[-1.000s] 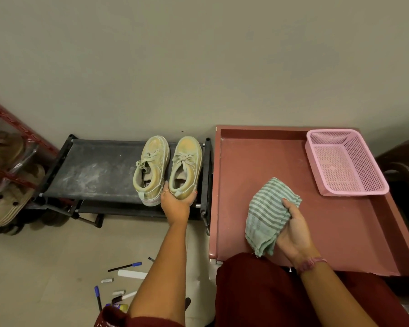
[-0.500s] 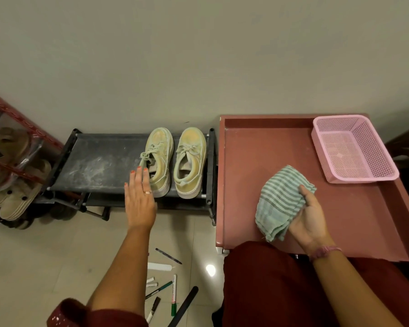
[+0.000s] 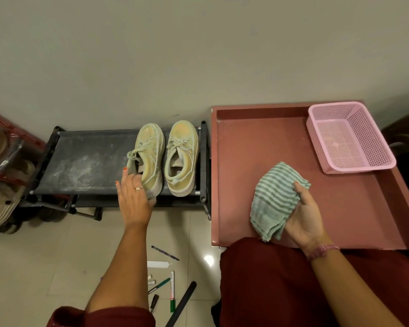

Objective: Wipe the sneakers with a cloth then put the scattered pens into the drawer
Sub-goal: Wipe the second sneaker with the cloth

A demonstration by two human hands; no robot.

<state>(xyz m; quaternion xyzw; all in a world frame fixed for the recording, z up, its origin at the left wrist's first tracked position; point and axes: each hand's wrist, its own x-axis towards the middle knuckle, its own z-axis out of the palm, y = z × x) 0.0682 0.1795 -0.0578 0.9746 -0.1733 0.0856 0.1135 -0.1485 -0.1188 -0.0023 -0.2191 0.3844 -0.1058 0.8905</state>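
My left hand (image 3: 135,197) lies over the heel of the left sneaker (image 3: 149,159), fingers spread along its near side and thumb under the sole edge; I cannot tell whether it has closed into a real grip. That sneaker sits on the dusty black shoe rack (image 3: 85,161), touching or just beside its mate (image 3: 181,159). I judge the shoe light, with a stiff thick sole and a soft upper, so the heel counter is the place to take hold. The forearm reaches straight forward, palm down. My right hand (image 3: 305,217) holds the bunched striped cloth (image 3: 275,199), limp and soft, above the red tabletop (image 3: 257,138). Pens (image 3: 162,283) lie scattered on the floor in front of the rack.
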